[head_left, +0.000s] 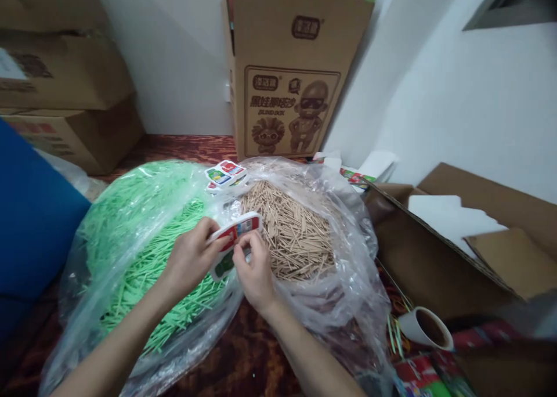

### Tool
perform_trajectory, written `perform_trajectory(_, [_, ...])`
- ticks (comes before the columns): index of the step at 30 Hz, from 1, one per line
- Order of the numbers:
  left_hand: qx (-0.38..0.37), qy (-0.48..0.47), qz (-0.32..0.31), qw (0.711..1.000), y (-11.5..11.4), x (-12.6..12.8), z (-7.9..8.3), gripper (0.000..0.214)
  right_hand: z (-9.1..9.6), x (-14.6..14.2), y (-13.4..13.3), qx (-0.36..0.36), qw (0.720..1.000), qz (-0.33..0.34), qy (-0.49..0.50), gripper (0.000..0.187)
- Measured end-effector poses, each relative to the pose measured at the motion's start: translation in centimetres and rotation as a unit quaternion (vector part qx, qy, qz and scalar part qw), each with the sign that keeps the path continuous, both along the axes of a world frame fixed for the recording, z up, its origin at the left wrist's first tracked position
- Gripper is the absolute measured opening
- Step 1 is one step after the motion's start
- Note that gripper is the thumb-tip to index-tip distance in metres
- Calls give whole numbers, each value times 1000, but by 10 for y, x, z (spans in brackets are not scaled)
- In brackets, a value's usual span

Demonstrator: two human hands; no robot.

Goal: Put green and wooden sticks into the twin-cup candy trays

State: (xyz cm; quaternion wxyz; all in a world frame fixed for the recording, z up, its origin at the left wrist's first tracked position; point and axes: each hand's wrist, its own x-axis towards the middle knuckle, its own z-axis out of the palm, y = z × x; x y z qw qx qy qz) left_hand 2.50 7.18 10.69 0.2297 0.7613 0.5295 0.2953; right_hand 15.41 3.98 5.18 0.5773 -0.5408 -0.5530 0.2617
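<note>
My left hand is closed around the left end of a small stack of printed cards with white edges and red and blue print. My right hand pinches at the near side of the same cards, its thumb and forefinger together; the exact hold is hidden. Below my left hand lies a clear plastic bag of thin green sticks. A second clear bag, beside my right hand, holds thin tan sticks. More printed cards rest on the plastic between the two heaps.
A tall printed cardboard box stands at the back against the wall. Stacked cartons are at left, near a blue surface. To the right lie an open carton with white pieces and a paper cup on its side.
</note>
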Motion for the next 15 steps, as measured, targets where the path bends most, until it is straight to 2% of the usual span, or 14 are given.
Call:
perform_trajectory(3, [-77,-30,-36,996,-18,-17,-8,28,14,9,-30,-78,978,127,144,12])
perform_trajectory(5, [-165,-75,-75,981,-31,-29,-14,32,25,26,-55,-103,976,156,111,11])
perform_trajectory(6, [-217,-94,-94,967,-37,-35,-17,33,29,37,-68,-98,983,138,69,11])
perform_trajectory(8, [-299,-129,-98,940,-49,-47,-21,39,34,64,-93,-73,996,42,-16,10])
perform_trajectory(10, [-355,-174,-61,917,-58,-57,-27,45,35,97,-113,-51,991,-99,-76,10])
perform_trajectory(13, [-383,-255,58,886,-65,-65,-35,52,32,154,-130,-66,945,-286,-147,11])
perform_trajectory(15, [-394,-306,140,855,-69,-62,-38,58,26,193,-132,-112,907,-335,-229,11])
